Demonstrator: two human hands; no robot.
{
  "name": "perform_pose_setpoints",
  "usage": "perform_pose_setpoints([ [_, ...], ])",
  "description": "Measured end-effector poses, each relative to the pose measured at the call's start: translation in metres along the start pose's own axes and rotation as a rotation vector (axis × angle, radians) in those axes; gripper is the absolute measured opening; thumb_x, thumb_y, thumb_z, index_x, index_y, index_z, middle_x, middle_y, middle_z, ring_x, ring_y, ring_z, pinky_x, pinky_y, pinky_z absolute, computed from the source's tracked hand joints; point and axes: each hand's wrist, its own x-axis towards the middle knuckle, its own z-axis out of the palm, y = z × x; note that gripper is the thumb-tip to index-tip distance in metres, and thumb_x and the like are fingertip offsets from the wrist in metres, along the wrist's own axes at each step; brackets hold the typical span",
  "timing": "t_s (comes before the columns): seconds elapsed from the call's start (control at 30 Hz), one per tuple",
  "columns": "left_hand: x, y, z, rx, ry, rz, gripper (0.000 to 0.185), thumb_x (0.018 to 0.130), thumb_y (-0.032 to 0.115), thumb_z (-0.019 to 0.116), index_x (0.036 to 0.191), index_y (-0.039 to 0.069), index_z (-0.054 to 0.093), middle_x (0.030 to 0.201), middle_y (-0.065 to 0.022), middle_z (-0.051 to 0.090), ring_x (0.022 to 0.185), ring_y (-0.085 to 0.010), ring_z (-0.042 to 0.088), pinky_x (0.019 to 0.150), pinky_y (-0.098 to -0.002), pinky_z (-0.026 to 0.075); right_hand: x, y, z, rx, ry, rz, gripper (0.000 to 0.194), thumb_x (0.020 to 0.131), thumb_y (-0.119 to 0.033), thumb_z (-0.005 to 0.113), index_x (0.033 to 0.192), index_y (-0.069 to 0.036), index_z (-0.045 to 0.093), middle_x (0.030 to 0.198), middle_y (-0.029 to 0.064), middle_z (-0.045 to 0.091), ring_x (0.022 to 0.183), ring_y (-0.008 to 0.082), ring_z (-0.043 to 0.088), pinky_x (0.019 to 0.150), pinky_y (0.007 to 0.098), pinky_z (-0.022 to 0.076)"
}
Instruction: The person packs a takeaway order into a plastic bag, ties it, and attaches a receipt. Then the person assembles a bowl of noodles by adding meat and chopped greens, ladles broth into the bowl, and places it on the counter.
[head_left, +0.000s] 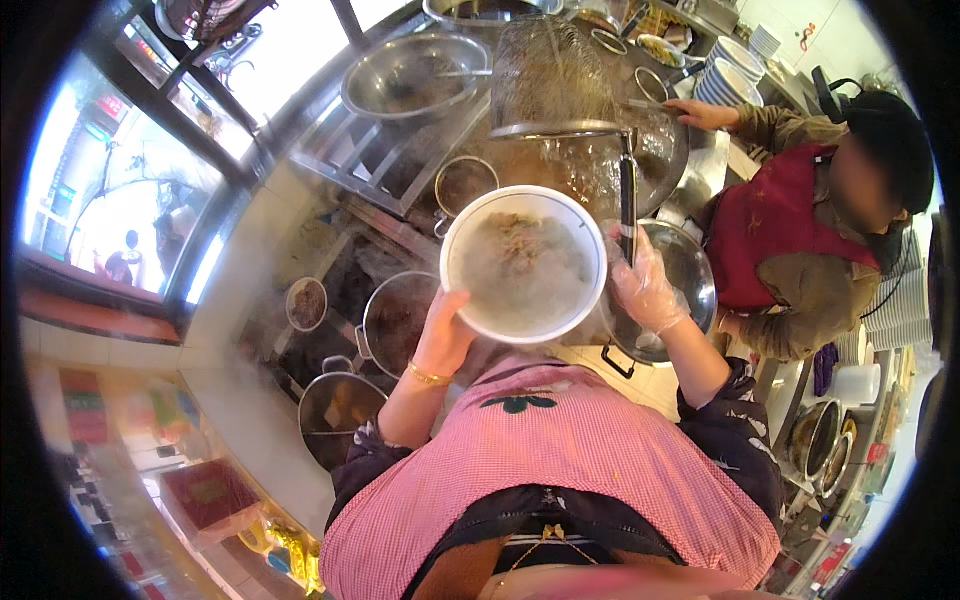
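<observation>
My left hand (444, 330) grips the lower left rim of a white bowl (523, 330) with a blue line around its edge. Steam rises from the bowl over pale broth and chopped brown meat. A clear plastic glove covers my right hand (646, 281), which is closed around the black handle of a deep wire-mesh strainer (555, 82). The strainer's basket is tipped with its metal rim low, above a large pot of bubbling brown liquid (577, 169). My right fingers lie close to the bowl's right rim; whether they touch it is unclear.
A co-worker (787, 247) in a red apron stands at the right, one hand reaching over the pot. Stacked bowls (727, 82) stand behind it. A steel basin (416, 75) is at the back left. Steaming pots (341, 420) stand left of me; a steel pan (694, 277) lies beneath my right hand.
</observation>
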Motion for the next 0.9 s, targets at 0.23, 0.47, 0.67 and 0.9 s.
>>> perform_pose_setpoints([
  [0.23,0.059,0.014,0.032,0.057,-0.031,0.061,0.045,0.095,0.025,0.054,0.135,0.004,0.051,0.129,-0.0113,0.061,0.119,-0.0272,0.059,0.101,-0.0462,0.048,-0.008,0.026,-0.014,-0.074,0.112,0.003,0.041,0.085,0.002,0.055,0.124,-0.007,0.047,0.096,0.0248,0.064,0.093,0.0426,0.065,0.081,0.0462,0.0506],
  [0.47,0.071,0.031,0.055,-0.03,-0.105,0.059,0.045,0.092,0.022,0.057,0.133,0.003,0.051,0.13,-0.0143,0.059,0.119,-0.0303,0.058,0.103,-0.0483,0.046,0.003,0.015,-0.019,0.015,0.176,0.136,0.033,0.091,-0.01,0.059,0.123,-0.004,0.051,0.105,0.0255,0.064,0.095,0.0439,0.063,0.081,0.0471,0.0504],
  [0.67,0.045,0.038,0.059,-0.028,-0.086,0.108,0.049,0.091,0.023,0.057,0.133,-0.001,0.048,0.134,-0.0166,0.055,0.122,-0.0314,0.055,0.105,-0.0469,0.044,0.001,-0.045,-0.069,1.095,-0.159,0.449,0.029,0.099,-0.023,0.056,0.121,-0.006,0.056,0.072,-0.0002,0.047,0.046,0.0093,0.044,0.039,0.0244,0.0326],
  [0.9,-0.034,0.006,0.003,-0.173,0.072,0.193,0.035,0.091,0.017,0.055,0.12,-0.003,0.057,0.11,-0.016,0.067,0.106,-0.0282,0.063,0.097,-0.0406,0.048,0.021,-0.027,-0.046,1.985,-0.363,0.786,0.027,0.096,-0.008,0.049,0.122,0.002,0.047,0.072,-0.0007,0.045,0.052,0.0083,0.046,0.04,0.0217,0.0382],
])
